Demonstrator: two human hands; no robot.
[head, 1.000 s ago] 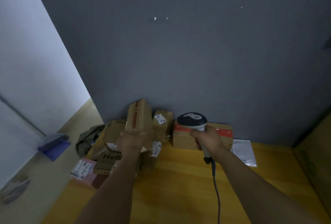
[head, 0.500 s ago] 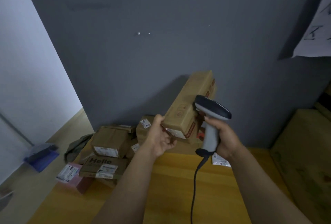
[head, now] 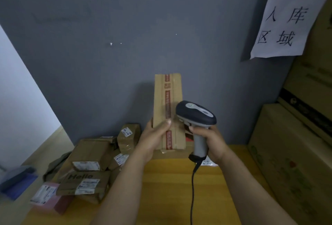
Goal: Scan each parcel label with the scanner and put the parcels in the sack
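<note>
The left hand (head: 152, 138) grips an upright taped cardboard parcel (head: 168, 102); the right hand (head: 209, 142) grips the barcode scanner (head: 196, 115) just beside it, above the counter (head: 170, 188).

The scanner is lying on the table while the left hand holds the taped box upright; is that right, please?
Not quite: in the head view the right hand grips the scanner, off the table. The left hand does hold the taped box upright.
</note>
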